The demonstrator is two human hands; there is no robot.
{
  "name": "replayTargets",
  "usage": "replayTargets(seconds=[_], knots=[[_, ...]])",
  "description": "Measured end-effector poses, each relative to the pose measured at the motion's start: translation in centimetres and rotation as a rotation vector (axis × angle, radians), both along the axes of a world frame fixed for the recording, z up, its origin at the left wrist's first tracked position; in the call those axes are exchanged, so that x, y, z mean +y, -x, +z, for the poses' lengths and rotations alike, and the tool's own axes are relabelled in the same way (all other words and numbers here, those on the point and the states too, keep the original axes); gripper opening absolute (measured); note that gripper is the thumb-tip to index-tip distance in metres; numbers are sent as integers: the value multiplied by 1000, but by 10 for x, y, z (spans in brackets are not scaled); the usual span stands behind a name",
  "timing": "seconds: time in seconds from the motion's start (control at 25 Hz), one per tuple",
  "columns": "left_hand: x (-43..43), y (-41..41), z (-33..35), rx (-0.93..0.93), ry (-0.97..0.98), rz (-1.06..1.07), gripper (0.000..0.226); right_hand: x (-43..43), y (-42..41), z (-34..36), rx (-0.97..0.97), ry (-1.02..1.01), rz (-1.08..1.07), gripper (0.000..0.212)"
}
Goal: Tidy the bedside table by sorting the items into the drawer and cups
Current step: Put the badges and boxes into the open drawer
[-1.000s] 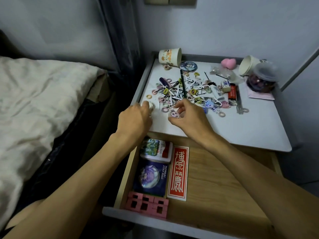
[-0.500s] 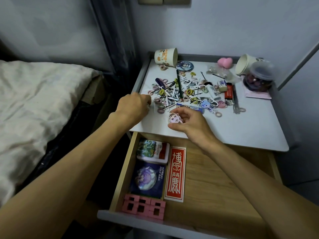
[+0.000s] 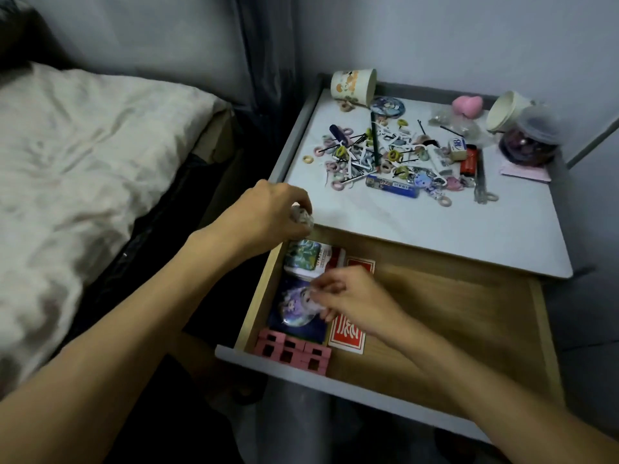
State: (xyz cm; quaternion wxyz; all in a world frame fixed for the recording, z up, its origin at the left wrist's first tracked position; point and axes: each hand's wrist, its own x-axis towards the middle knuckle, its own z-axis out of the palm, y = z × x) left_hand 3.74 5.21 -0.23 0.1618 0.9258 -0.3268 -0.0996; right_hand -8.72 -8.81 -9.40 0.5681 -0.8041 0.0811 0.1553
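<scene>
- A small pale trinket (image 3: 314,291) was pinched at the fingertips of the right hand (image 3: 355,298), low over the left side of the open drawer (image 3: 452,316). Motion blur hid its exact shape.
- The left hand (image 3: 268,214) was curled around a small round patterned piece (image 3: 302,216), at the table's front left corner and just above the drawer's edge.
- Both pieces were probably very light, hard and a little slick. A fingertip pinch at the rim would likely suit them, and they could be set down rather than dropped.
- Under the right hand lay a purple picture card (image 3: 294,309). Beside it were a red card box (image 3: 346,338), another printed pack (image 3: 310,259) and pink blocks (image 3: 291,351) at the front. The rest of the drawer showed bare wood.
- On the bedside table (image 3: 435,236) sat a tangled pile (image 3: 385,155) of hair ties, bobby pins and charms, with a dark pencil (image 3: 374,139) lying through it.
- The ties looked soft and easy to scoop. The flat pins would probably need a fingernail or a slide to the edge.
- A blue lighter (image 3: 392,187) and a red lighter (image 3: 469,160) lay near the pile.
- A patterned cup (image 3: 353,85) and a white cup (image 3: 505,110) lay tipped over at the back, so they would need standing upright before filling.
- A lidded jar (image 3: 529,142) and a pink heart (image 3: 467,103) sat near the white cup.
- The white top looked smooth.
- To the left were a bed (image 3: 83,145) with pale rumpled bedding and a dark curtain (image 3: 264,45), against grey walls in dim light.
</scene>
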Motion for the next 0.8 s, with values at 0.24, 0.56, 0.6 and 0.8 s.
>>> replayTargets(seconds=[0.24, 0.56, 0.6, 0.8], knots=[[28, 12, -17, 45, 10, 58, 26, 56, 4, -39, -12, 203, 174, 17], [26, 2, -30, 122, 12, 75, 21, 65, -4, -54, -12, 286, 143, 19], [25, 2, -31, 118, 3, 71, 21, 65, -4, -55, -4, 293, 155, 20], [23, 4, -31, 147, -22, 71, 24, 61, -4, -54, -22, 258, 253, 26]])
